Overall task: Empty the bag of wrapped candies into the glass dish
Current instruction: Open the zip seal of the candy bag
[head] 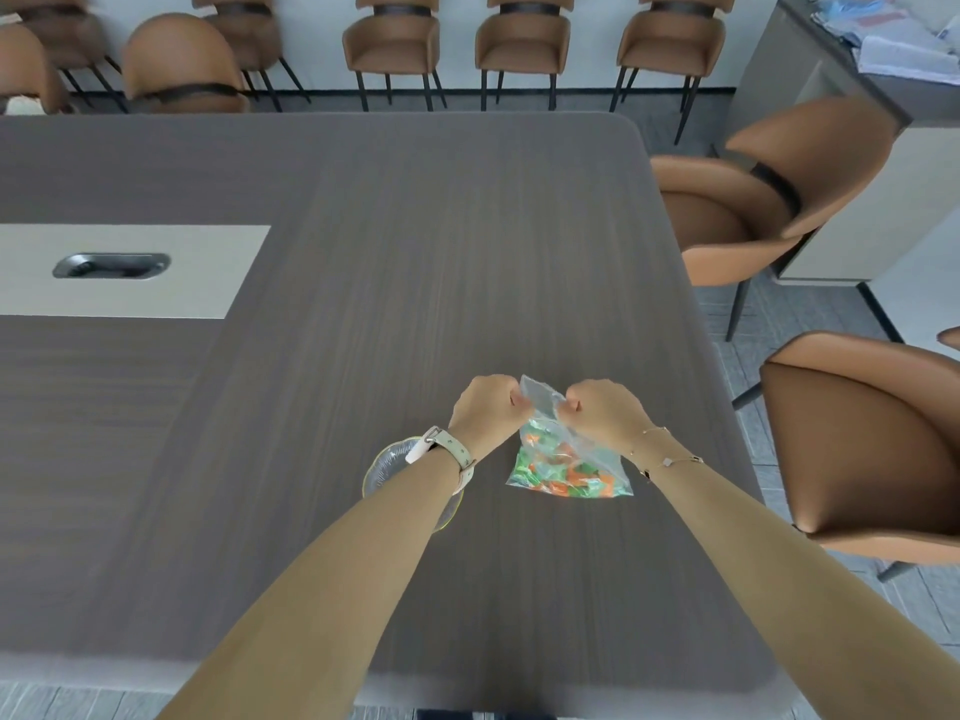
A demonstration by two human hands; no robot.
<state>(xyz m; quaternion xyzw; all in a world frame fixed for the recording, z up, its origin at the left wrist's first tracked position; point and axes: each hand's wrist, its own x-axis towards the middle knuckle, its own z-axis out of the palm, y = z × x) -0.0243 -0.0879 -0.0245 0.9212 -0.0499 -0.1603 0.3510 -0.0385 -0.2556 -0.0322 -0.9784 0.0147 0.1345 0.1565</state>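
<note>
My left hand (485, 405) and right hand (602, 410) each pinch the bag (566, 459) mouth between them — I should peel evenly, candies low, glass dish (387, 462) under my left wrist.

Bare forearms; pale-strapped watch (441, 452) on left wrist, thin bracelet (667, 459) on right.

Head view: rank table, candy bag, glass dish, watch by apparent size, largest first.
1. table
2. candy bag
3. glass dish, looks close to the bag; the left forearm hides part, so order 2-3 is unsure
4. watch
</note>
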